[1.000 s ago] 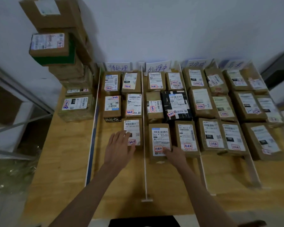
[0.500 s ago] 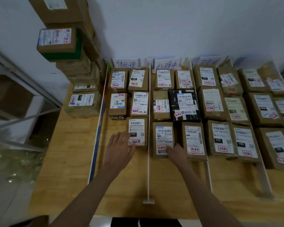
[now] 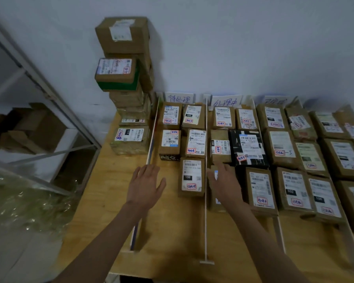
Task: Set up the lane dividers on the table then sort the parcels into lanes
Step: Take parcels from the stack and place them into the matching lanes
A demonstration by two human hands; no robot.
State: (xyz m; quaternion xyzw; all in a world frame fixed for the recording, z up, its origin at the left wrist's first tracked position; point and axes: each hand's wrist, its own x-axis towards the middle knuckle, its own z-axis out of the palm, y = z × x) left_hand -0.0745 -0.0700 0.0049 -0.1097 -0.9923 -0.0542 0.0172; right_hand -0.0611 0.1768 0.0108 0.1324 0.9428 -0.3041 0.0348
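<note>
Left hand spread flat, palm down, fingers straight and slightly fanned, holding nothing; hovering over the bare wood at the near end of the first lane, whether touching the table cannot be told. Just right of its thumb, a brown parcel marked 150, apart from the hand. Just behind the fingertips, the left lane divider, a thin white strip running away toward the wall.

Right hand laid palm down on top of a brown parcel at the near end of the second lane, fingers straight and loosely spread across its label, not curled round it. Immediately left of this hand, the middle lane divider, upright, ending in a small white foot near the table's front edge. Right of the hand, touching or almost touching its parcel, a parcel with a red-ringed sticker. Beyond the fingertips, a black patterned parcel and a small brown one beside it.

Farther out, rows of labelled parcels filling the lanes back to handwritten paper signs propped against the wall. Far left of the left hand, outside the dividers, a tall stack of cartons on the corner of the wooden table, one carton with a green side. Past the table edge, a metal shelf frame with cardboard boxes inside.
</note>
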